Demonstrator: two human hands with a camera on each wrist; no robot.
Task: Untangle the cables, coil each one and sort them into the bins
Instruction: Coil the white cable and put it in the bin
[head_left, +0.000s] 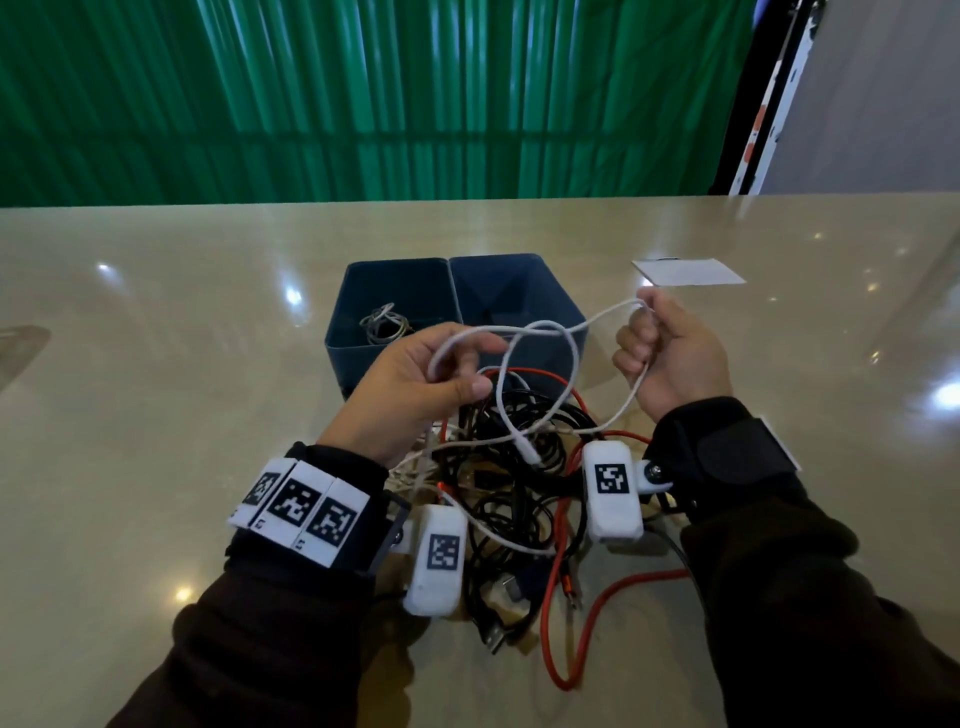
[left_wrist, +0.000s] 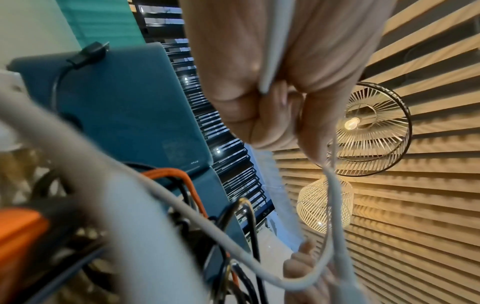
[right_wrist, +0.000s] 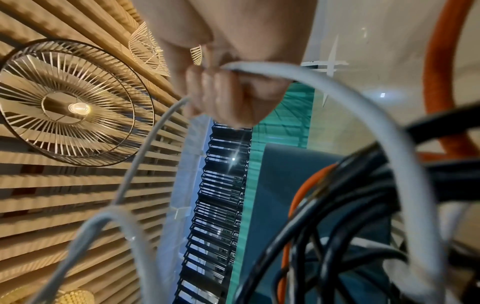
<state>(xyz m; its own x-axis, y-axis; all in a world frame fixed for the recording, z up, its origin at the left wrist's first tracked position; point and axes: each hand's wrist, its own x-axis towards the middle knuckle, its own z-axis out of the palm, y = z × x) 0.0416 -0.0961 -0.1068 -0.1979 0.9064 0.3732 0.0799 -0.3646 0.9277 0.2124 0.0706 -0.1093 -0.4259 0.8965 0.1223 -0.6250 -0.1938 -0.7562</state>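
Both hands held one white cable (head_left: 540, 332) above the tangle (head_left: 519, 493): the left hand (head_left: 415, 384) pinched a loop, the right hand (head_left: 670, 353) was fisted around its other stretch. Behind stood two blue bins (head_left: 395, 312) on the surface (head_left: 156, 364), the left containing a coiled cable (head_left: 382, 322).

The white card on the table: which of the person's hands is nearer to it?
Right. The right hand is raised just in front of the white card, gripping the white cable; the left hand is well across, before the left bin.
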